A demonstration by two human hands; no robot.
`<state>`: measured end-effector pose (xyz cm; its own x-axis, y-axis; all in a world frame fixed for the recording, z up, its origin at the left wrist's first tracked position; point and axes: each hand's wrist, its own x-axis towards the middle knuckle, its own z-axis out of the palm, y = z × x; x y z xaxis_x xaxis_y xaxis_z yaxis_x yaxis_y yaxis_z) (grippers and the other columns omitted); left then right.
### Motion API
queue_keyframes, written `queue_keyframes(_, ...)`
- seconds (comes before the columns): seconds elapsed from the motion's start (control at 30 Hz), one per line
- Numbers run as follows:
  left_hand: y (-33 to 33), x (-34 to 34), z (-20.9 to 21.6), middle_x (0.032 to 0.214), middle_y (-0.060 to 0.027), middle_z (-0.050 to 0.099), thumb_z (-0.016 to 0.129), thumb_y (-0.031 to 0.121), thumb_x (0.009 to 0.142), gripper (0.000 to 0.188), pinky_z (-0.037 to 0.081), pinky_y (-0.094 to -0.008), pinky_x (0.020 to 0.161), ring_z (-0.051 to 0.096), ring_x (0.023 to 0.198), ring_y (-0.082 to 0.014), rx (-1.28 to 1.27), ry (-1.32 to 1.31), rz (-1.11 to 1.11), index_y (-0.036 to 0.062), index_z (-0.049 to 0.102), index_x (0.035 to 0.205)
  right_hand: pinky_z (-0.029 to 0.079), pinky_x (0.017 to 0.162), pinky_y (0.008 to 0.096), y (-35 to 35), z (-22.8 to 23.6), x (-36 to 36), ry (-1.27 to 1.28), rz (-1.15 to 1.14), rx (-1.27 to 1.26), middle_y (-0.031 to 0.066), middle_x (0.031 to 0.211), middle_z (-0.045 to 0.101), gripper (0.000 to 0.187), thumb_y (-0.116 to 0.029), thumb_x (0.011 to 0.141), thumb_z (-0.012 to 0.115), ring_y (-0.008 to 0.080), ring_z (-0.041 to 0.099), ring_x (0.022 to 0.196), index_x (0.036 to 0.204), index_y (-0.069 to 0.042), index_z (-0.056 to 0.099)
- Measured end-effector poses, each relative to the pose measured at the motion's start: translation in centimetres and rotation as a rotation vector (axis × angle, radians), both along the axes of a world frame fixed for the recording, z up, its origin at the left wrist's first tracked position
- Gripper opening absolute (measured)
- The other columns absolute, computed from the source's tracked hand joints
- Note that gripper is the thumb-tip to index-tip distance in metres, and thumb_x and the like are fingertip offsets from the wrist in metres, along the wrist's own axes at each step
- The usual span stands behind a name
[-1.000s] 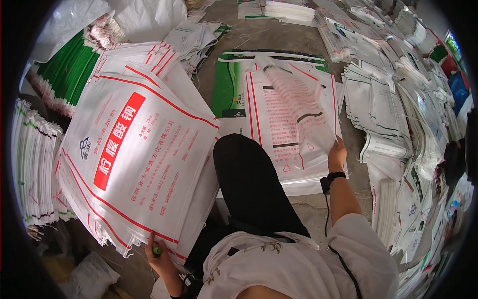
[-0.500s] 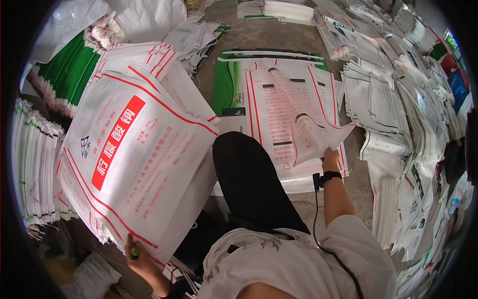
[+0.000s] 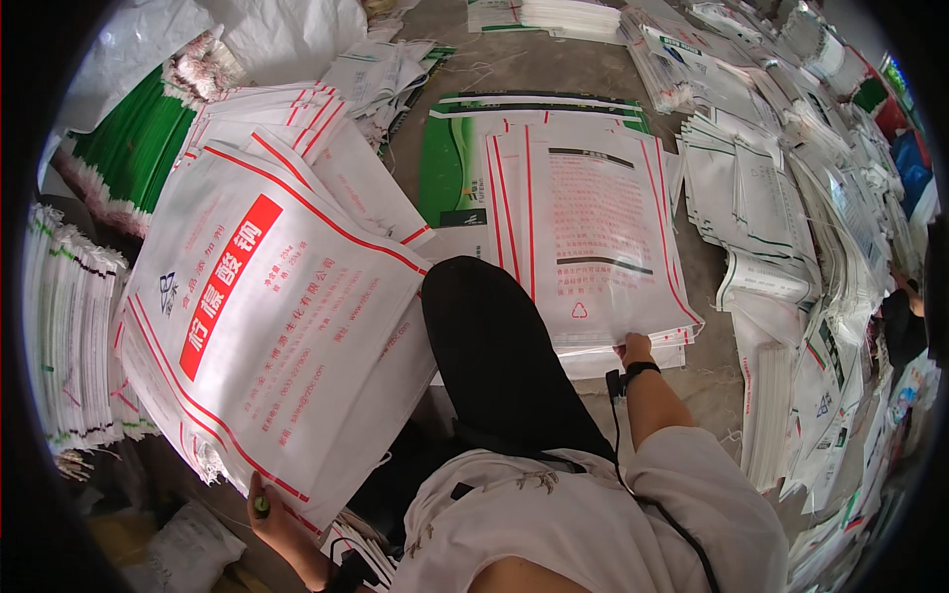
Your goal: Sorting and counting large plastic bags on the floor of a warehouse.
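My left hand [image 3: 281, 526] grips the lower edge of a flat white sack with red stripes and a red printed panel [image 3: 326, 381], which lies tilted over a stack at my left. A small green thing [image 3: 261, 506] shows at its fingers; its kind is unclear. My right hand [image 3: 637, 351] pinches the near edge of another white sack with red stripes and small red print [image 3: 598, 287]. That sack lies nearly flat on a pile in front of me, right of my knee. Part of the right fingers is hidden at the sack's edge.
Under the front pile lies a green and white sack [image 3: 447, 173]. Stacks of folded white sacks [image 3: 756, 203] line the right side. Bundled green sacks [image 3: 133, 143] and white sacks [image 3: 79, 326] stand at the left. My black-clad knee [image 3: 484, 306] rises between the two piles.
The front sack, curled and partly folded over before, now lies spread out on its pile. My right hand has moved slightly nearer to me with its edge. The left hand has hardly moved.
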<state>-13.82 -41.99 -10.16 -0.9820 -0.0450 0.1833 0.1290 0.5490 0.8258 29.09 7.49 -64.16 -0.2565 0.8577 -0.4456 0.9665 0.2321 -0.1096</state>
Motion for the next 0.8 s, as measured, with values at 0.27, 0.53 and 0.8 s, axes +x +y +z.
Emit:
queue_keyframes(0.27, 0.3, -1.5, -2.4, 0.121, -0.0131, 0.065, 0.056, 0.003, 0.094, 0.033, 0.047, -0.0275, 0.094, 0.061, 0.105, -0.0178, -0.002, 0.004, -0.053, -0.0058, 0.062, 0.126, 0.055, 0.069, 0.0369, -0.1, -5.0, 6.0, 0.761, -0.64, 0.02, 0.0172, 0.103, 0.065, 0.032, -0.023, 0.083, 0.066, 0.0309, 0.065, 0.086, 0.107, -0.003, 0.061)
queue_keyframes(0.53, -0.4, -3.3, -2.5, 0.086, 0.0022, 0.061, 0.057, 0.002, 0.093, 0.032, 0.036, -0.0194, 0.054, 0.045, 0.063, -0.0034, 0.011, -0.037, -0.092, -0.0007, 0.065, 0.124, 0.056, 0.067, 0.0463, 0.7, 1.5, 5.4, 0.024, -0.047, 0.268, 0.0184, 0.101, 0.063, 0.047, -0.03, 0.09, 0.065, 0.0331, 0.07, 0.082, 0.125, -0.003, 0.051)
queue_keyframes(0.8, -1.4, -2.8, -1.7, 0.105, -0.0082, 0.071, 0.067, 0.006, 0.089, 0.027, 0.048, -0.0265, 0.089, 0.063, 0.096, -0.0123, 0.013, 0.024, 0.031, -0.0003, 0.071, 0.115, 0.035, 0.113, 0.0419, 7.0, 23.9, -9.9, 0.517, -0.52, 0.612, 0.0244, 0.141, 0.049, 0.073, -0.019, 0.083, 0.072, 0.0363, 0.047, 0.132, 0.142, 0.009, 0.04)
